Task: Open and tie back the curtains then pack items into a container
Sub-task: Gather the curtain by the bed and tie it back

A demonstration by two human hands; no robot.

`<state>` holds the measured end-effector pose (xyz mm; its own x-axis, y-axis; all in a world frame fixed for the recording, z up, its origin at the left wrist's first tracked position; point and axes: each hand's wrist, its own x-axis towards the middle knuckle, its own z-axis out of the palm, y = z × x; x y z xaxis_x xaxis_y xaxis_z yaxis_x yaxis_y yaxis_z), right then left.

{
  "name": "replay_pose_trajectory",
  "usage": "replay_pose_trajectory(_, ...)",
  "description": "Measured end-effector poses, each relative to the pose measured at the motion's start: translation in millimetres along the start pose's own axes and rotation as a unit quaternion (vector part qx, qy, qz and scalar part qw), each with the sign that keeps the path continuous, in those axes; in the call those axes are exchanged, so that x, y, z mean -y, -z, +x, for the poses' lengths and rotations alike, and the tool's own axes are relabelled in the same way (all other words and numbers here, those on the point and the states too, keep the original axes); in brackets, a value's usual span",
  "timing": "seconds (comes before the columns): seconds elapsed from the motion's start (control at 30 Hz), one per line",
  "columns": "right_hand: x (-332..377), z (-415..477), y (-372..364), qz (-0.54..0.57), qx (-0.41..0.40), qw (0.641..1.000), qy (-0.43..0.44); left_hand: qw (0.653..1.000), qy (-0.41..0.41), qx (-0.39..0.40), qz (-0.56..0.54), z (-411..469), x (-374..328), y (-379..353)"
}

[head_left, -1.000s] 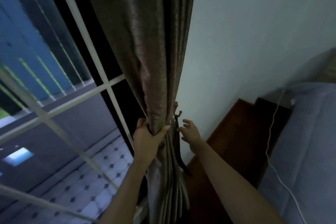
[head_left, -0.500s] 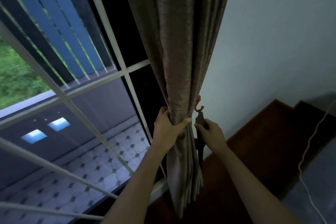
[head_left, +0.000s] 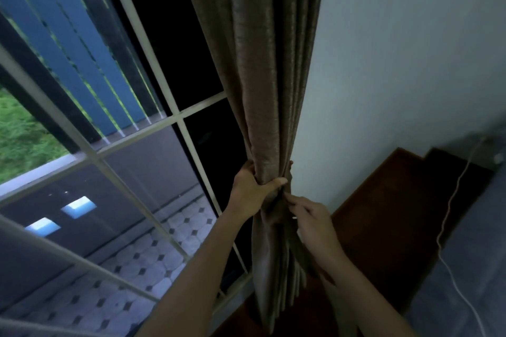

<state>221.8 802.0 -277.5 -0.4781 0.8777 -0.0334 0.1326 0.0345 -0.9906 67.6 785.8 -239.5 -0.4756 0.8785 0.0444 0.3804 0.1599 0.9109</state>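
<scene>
Bunching the brown curtain (head_left: 262, 107), the left hand (head_left: 250, 190) stays clenched; the right hand (head_left: 315, 223), earlier on the tieback, is now pinched at folds just below the left thumb.

window (head_left: 109, 145) left | curtain (head_left: 268, 76) centre, against wall (head_left: 397, 63) | white cable (head_left: 449, 213) far right

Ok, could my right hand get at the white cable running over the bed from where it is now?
Probably not without letting go. The right hand is up against the gathered curtain, fingers pinching at its folds, while the white cable hangs well off to the right, beyond the brown wooden surface. Nothing blocks the path; it's just far.
</scene>
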Motion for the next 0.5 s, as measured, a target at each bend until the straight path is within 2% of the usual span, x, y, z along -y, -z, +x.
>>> replay_pose_trajectory(0.1,-6,5,7,0.031,-0.001,0.999,-0.010,0.999,-0.006,0.039,0.000,3,0,7)
replay_pose_trajectory(0.2,-5,6,13,0.006,0.009,1.000,0.016,0.996,0.004,0.090,0.017,5,-2,15)
replay_pose_trajectory(0.33,-9,16,15,-0.010,0.017,1.000,-0.004,0.987,0.019,0.157,0.036,6,-3,12)
replay_pose_trajectory(0.4,-10,19,14,-0.063,0.023,0.997,0.046,0.985,0.019,0.168,0.030,5,-4,9)
replay_pose_trajectory(0.5,-10,21,8,-0.071,0.022,0.992,0.102,0.983,0.027,0.180,0.021,6,-11,8)
